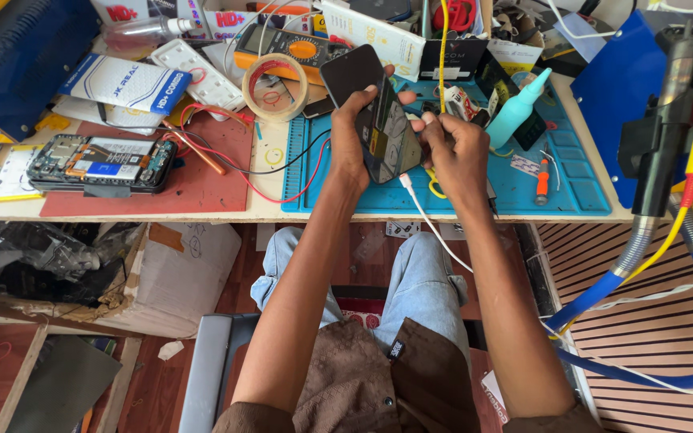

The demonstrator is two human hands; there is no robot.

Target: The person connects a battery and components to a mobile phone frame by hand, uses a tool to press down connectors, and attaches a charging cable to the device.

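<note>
Above the blue mat (571, 180) on the surface, one dark phone (374, 120) stands tilted on edge, its screen lifted away from its body. The left hand (352, 132) wraps it in a tight grip; the right hand (456, 152) pinches its lower edge, fingers curled narrow. Both forearms reach forward. One tape roll (275, 87), one teal bottle (517, 110) and a second opened phone (102, 163) lie nearby.

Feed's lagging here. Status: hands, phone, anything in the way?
Left hand grips dark phone upright over blue mat. Right hand at its lower edge. White cable hangs below; tape roll beside.
</note>
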